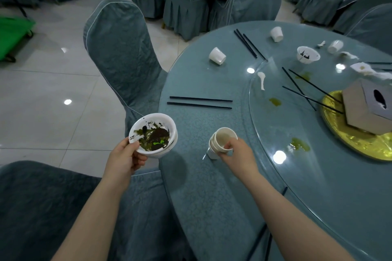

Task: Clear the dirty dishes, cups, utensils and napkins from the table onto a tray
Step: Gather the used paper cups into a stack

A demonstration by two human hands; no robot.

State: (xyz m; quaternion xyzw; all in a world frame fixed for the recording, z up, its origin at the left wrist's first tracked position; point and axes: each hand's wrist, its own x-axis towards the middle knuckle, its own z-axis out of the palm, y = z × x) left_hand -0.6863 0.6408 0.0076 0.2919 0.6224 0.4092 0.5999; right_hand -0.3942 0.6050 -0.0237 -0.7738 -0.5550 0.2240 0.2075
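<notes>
Left hand (125, 155) fingers grip stacked bowls (153, 134) off the table (212, 197) edge; right hand (237, 152) pinches nested cups (222, 140), seemingly just lifted; keep both stacks level, tray unseen.

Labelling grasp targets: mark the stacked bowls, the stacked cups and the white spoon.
stacked bowls (153, 133), head view, soiled inside of the top bowl, held by the left hand.
stacked cups (223, 136), head view, inside of the top cup, held by the right hand.
white spoon (261, 79), head view, its handle.

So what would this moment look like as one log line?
left hand: holds stacked dirty bowls | right hand: grips nested cups on table
</notes>
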